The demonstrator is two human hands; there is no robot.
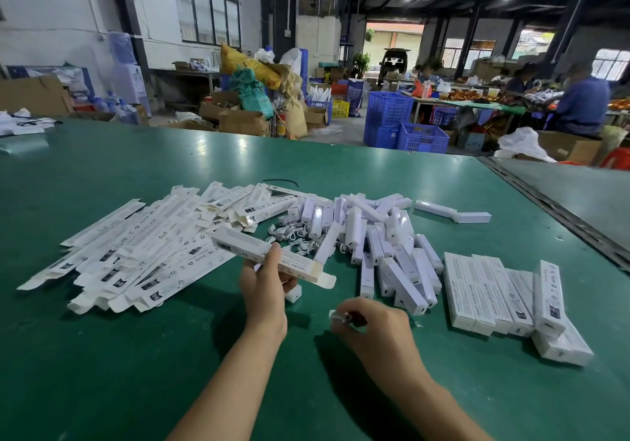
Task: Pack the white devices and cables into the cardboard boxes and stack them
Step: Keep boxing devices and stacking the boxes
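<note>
While my left hand (264, 285) grips an opened box (238, 248) just left of the heap of devices (358, 222), my right hand (375, 331) is curled round what looks like a coiled cable (335, 315) in front of that heap. I should aim the box's open flap end at the coil, slide it in flat, then add a device. Flat boxes (143, 253) lie left of the heap and packed boxes (484, 290) lie to its right.
</note>
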